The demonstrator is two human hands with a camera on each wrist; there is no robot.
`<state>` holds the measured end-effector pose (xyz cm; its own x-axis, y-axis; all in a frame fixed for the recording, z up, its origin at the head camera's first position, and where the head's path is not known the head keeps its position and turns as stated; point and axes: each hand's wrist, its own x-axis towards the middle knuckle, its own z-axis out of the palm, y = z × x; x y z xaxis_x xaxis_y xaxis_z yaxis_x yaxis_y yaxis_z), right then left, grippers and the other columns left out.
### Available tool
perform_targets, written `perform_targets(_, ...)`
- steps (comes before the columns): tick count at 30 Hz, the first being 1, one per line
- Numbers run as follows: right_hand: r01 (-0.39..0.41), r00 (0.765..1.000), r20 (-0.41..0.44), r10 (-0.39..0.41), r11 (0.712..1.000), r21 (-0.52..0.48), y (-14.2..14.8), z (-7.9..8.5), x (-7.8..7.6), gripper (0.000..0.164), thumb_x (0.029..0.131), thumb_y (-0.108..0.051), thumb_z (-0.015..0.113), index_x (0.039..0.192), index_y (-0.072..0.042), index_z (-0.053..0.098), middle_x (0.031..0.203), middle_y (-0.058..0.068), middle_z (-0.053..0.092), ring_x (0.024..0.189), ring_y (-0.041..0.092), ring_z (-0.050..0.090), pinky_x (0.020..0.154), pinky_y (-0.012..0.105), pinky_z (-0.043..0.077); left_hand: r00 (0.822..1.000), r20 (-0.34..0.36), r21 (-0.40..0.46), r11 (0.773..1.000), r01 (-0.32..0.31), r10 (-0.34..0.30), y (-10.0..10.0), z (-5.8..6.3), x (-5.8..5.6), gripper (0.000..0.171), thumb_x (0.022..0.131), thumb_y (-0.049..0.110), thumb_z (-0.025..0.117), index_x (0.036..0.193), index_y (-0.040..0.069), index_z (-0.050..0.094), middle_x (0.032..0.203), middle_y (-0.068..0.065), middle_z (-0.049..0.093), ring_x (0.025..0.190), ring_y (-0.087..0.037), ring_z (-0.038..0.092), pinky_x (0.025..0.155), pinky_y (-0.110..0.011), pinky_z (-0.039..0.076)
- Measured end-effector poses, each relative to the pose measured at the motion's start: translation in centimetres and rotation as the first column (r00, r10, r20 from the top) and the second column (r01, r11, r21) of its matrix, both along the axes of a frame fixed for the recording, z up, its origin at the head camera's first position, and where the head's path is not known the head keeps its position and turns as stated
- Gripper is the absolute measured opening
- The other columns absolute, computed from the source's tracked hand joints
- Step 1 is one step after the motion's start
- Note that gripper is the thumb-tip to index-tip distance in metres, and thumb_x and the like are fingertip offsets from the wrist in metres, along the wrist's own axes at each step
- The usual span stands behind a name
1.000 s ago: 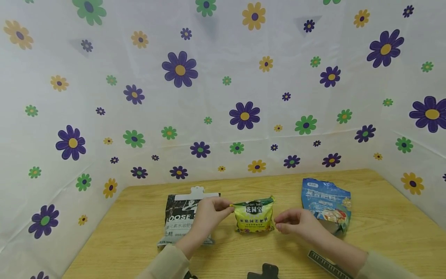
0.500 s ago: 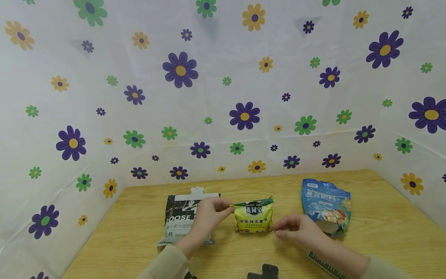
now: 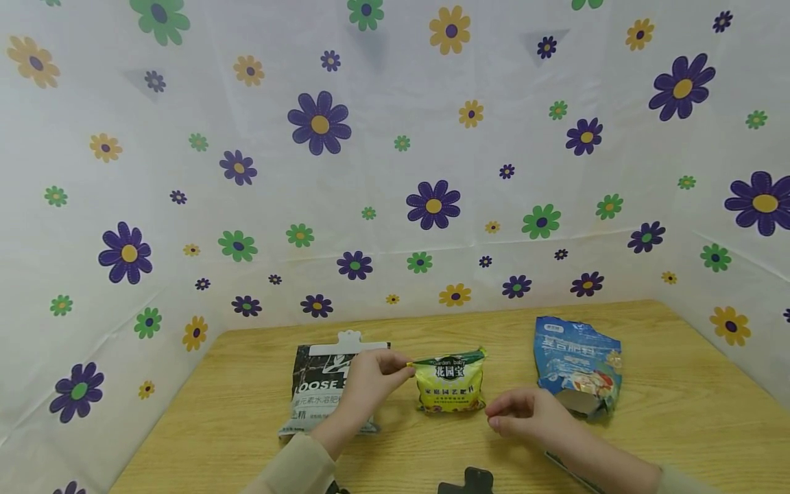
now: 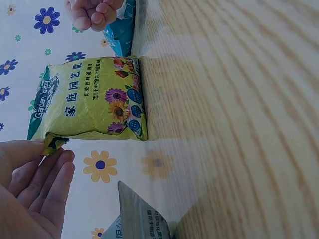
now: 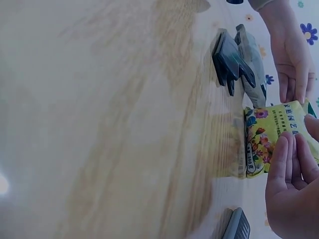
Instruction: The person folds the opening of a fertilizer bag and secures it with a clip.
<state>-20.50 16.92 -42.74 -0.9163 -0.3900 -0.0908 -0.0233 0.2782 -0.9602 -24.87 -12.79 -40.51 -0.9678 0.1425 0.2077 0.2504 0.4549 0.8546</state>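
Observation:
A yellow and green packet printed with Chinese characters and "Garden baby" stands on its bottom edge on the wooden table. My left hand pinches its upper left corner between thumb and fingers; the left wrist view shows this grip on the packet closely. Just off the packet's lower right corner is my right hand, its fingers loosely bent with nothing between them. Behind my left hand lies a black and grey bag with a white clip across its top.
A blue bag, crumpled at its lower part, lies at the right beyond my right hand. At the front edge of the view is a black clip. A dark slotted strip lies partly hidden under my right forearm.
My right hand came to the packet's lower right corner, then drew slightly down and off it. The left hand and the packet have stayed in place.

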Motion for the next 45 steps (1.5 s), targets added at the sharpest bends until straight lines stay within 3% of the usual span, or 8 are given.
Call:
perform_targets(24,-0.142,0.990,-0.028,0.140,0.986,-0.087,-0.2,-1.4,1.0,0.034,0.099,-0.010,0.073,0.118,0.018,0.068,0.102,0.000,0.077,0.086,0.001,0.068,0.076,0.017,0.055,1.000,0.001,0.001,1.000,-0.001,0.001,0.0,0.1,0.0,0.007,0.094,0.010,0.081,0.100,0.006,0.082,0.099,-0.010,0.083,0.093,-0.019,0.078,0.085,-0.035,0.066)
perform_targets(35,-0.169,0.984,0.052,0.171,0.985,-0.040,-0.3,-1.3,1.5,0.032,0.101,-0.014,0.072,0.119,0.012,0.070,0.101,-0.002,0.075,0.090,0.006,0.067,0.078,0.018,0.055,1.000,0.007,-0.010,1.000,-0.003,0.003,0.0,0.1,0.1,0.008,0.094,0.010,0.081,0.100,0.006,0.082,0.098,-0.010,0.083,0.090,-0.018,0.077,0.083,-0.034,0.066)
perform_targets(45,-0.227,0.970,0.069,0.234,0.968,-0.106,-0.4,-1.8,1.4,0.032,0.103,-0.008,0.068,0.121,0.018,0.065,0.101,-0.001,0.075,0.090,0.004,0.069,0.078,0.018,0.058,1.000,-0.006,-0.023,1.000,-0.006,0.006,0.1,0.1,0.0,0.007,0.094,0.011,0.081,0.100,0.007,0.082,0.098,-0.009,0.083,0.091,-0.019,0.078,0.084,-0.034,0.066)
